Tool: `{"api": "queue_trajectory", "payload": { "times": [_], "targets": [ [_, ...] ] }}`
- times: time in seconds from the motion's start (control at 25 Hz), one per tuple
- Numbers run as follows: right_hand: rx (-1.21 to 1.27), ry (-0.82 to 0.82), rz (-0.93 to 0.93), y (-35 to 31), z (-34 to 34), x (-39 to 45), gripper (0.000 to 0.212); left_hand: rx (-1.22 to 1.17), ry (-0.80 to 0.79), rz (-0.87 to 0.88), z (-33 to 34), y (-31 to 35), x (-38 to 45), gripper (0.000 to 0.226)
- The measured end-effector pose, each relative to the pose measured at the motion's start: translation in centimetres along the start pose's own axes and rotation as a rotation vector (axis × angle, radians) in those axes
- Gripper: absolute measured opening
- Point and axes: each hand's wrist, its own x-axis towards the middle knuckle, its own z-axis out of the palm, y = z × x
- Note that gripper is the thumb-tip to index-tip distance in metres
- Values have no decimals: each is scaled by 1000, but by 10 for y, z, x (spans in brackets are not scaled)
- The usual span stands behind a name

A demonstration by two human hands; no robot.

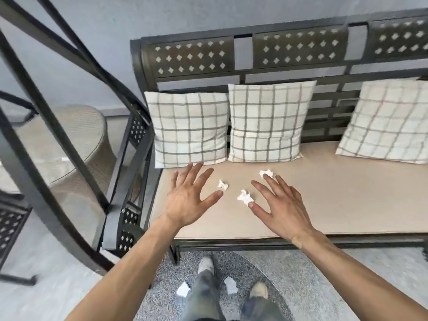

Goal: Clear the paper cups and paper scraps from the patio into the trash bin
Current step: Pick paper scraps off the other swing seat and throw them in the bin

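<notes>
Three crumpled white paper scraps lie on the beige seat cushion (324, 193) of a metal bench: one (222, 185) between my hands, one (245, 197) touching my right thumb tip, one (265, 173) just beyond my right fingertips. My left hand (190, 198) hovers over the cushion with fingers spread, holding nothing. My right hand (280, 207) is also spread and holds nothing. Two flat white paper pieces (183, 290) (230, 285) lie on the speckled rug beside my legs. No cup or trash bin is in view.
Three checked pillows (190, 130) (266, 121) (389, 121) lean on the bench's dark metal backrest (301, 49). A black curved metal frame (58, 126) stands at left, with a round wicker table (76, 140) behind it. The speckled rug (289, 286) lies under my feet.
</notes>
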Motion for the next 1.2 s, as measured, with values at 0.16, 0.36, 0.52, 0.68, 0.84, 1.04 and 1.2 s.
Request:
{"api": "queue_trajectory", "payload": {
  "times": [0.16, 0.36, 0.52, 0.68, 0.84, 1.04, 1.2],
  "targets": [
    [32, -32, -30, -11, 8, 38, 63, -8, -1, -62, 7, -31, 8, 78],
    [19, -56, -2, -28, 23, 85, 64, -49, 8, -90, 21, -78, 39, 73],
    [-24, -71, 59, -33, 42, 114, 64, -95, -34, -104, 40, -114, 64, 67],
    [-5, -74, 152, -30, 69, 129, 61, -117, -81, -83, 66, -146, 77, 59],
    [-17, -99, 179, -9, 102, 144, 56, -81, -188, -124, 105, -166, 82, 59],
    [-57, -281, 217, 41, 163, 170, 52, -16, -375, -260, 176, -188, 82, 62],
    [-78, -397, 215, 77, 215, 180, 55, -76, -548, -392, 231, -204, 89, 71]
  ]
}}
